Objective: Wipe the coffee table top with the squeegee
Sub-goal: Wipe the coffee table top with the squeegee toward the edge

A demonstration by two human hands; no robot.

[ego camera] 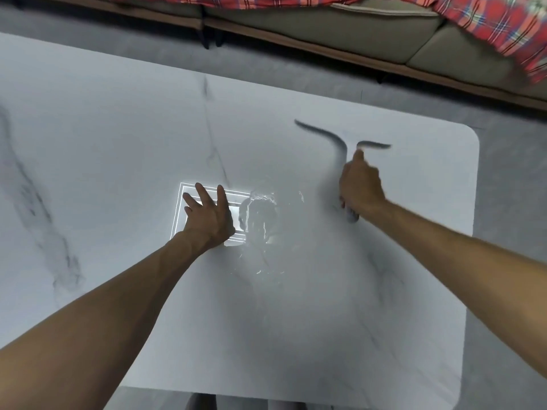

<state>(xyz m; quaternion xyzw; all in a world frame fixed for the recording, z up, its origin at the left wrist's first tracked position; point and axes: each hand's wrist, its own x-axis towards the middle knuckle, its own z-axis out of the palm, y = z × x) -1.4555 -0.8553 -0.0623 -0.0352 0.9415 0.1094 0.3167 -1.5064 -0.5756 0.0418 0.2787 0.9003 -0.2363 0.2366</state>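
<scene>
The coffee table (124,149) fills most of the head view, its top white and glossy with faint grey marble veining and a rounded corner at the far right; the person leans over it with both bare forearms reaching forward; the left hand (208,216) lies palm down on the surface with the fingers spread wide, holding nothing, and it covers part of a bright rectangular reflection (189,192) of nested white lines; just to the right of that hand a patch of wet sheen (263,220) glints on the top; the right hand (361,184) is closed in a fist around the handle of the squeegee (340,149), whose lower end sticks out below the wrist; the dark blade runs crosswise ahead of the knuckles on the right half of the table, near the far edge, but it is smeared by motion blur, so whether it touches the surface cannot be told; beyond the table lies grey floor (512,161), then the base and beige cushions of a sofa (370,28) along the top of the view, with a red plaid cloth (503,22) draped over it.
</scene>
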